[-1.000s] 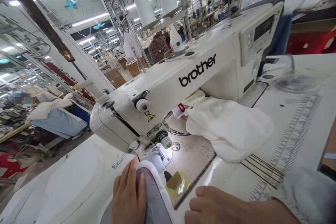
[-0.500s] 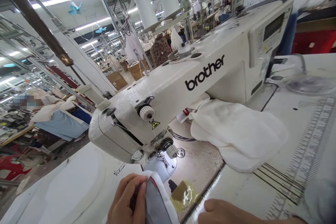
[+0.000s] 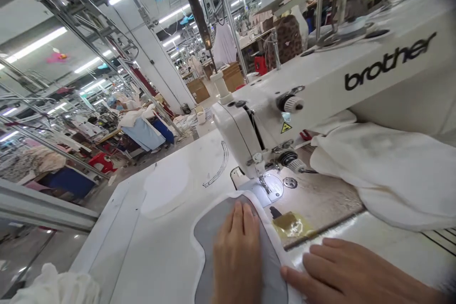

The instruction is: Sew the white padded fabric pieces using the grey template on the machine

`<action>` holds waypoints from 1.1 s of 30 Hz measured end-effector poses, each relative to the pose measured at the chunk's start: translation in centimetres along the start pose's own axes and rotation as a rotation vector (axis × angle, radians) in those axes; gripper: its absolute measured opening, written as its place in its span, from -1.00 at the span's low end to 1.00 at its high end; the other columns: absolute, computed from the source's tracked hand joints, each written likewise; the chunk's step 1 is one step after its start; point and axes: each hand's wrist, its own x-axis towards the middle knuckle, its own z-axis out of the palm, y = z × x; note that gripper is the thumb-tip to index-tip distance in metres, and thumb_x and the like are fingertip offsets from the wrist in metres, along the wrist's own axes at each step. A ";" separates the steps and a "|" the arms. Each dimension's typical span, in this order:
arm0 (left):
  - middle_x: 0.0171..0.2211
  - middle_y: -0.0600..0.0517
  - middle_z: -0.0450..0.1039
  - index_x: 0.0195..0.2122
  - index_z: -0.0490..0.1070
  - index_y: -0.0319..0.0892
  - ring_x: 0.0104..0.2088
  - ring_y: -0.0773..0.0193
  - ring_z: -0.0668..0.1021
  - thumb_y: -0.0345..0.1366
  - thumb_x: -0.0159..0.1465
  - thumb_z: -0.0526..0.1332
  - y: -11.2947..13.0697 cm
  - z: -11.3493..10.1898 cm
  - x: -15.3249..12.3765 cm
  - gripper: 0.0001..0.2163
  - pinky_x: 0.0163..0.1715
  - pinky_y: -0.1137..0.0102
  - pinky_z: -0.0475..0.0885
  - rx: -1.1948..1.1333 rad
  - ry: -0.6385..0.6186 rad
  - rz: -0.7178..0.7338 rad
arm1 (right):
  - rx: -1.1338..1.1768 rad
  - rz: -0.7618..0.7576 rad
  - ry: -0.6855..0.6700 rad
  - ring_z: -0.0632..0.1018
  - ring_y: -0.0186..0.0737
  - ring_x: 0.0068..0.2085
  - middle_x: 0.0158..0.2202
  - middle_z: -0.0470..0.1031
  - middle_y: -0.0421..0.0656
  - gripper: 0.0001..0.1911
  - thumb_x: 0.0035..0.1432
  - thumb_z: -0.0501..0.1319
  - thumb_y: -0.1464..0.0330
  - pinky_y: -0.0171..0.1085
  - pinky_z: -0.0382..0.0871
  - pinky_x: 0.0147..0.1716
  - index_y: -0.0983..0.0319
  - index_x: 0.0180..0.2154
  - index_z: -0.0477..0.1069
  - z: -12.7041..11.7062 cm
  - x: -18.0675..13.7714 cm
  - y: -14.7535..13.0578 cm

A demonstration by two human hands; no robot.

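Head view. Left hand (image 3: 237,256) lies flat on the grey panel (image 3: 210,242), fingers extended and together, pressing down, no clenched grasp. Right hand (image 3: 342,270) is also open, fingers spread, tips at the panel's right edge.

Panel lies on the white bench (image 3: 164,247), just in front of the needle plate (image 3: 274,189) of the brother sewing machine (image 3: 320,95). White trim (image 3: 198,256) runs down the panel's left side and over its top. Its lower end passes out of frame, so whether it closes there cannot be told. Any stitching is too small to make out.

Top of the trim sits just short of the presser foot (image 3: 265,184). Bench extends well left of the panel to its long edge. On the right, a heap of white cloth (image 3: 384,171) lies under the machine arm, above the right hand, leaving less room that side.
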 end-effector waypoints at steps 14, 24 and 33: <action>0.19 -0.13 0.37 0.21 0.19 -0.19 0.14 0.09 0.49 -0.15 0.33 0.08 -3.6 1.7 -2.3 -0.54 -0.13 0.16 0.59 -0.226 -0.064 0.216 | 0.032 -0.071 -0.321 0.43 -0.22 -0.15 -0.12 0.48 -0.13 -0.82 0.39 0.03 0.50 -0.22 0.23 -0.08 0.30 -0.09 0.39 -6.5 4.5 -0.8; 0.09 -0.18 0.48 0.12 0.29 -0.17 0.09 -0.01 0.53 -0.15 0.38 -0.01 -2.0 3.9 1.7 -0.64 -0.11 0.03 0.54 -0.289 0.012 0.138 | -0.096 -0.071 -0.307 0.44 -0.21 -0.10 -0.17 0.50 -0.13 -0.78 0.45 -0.01 0.38 -0.18 0.18 -0.11 0.29 -0.15 0.38 -6.9 5.2 2.9; -0.09 -0.10 0.61 -0.03 0.39 -0.16 -0.06 0.05 0.62 -0.09 0.39 0.00 -2.5 5.6 2.9 -0.67 -0.01 0.02 0.45 -0.345 -0.046 0.072 | -0.038 0.005 -0.291 0.42 -0.25 -0.16 -0.19 0.50 -0.19 -0.82 0.41 0.05 0.38 -0.19 0.14 -0.14 0.28 -0.19 0.40 -6.1 6.1 4.8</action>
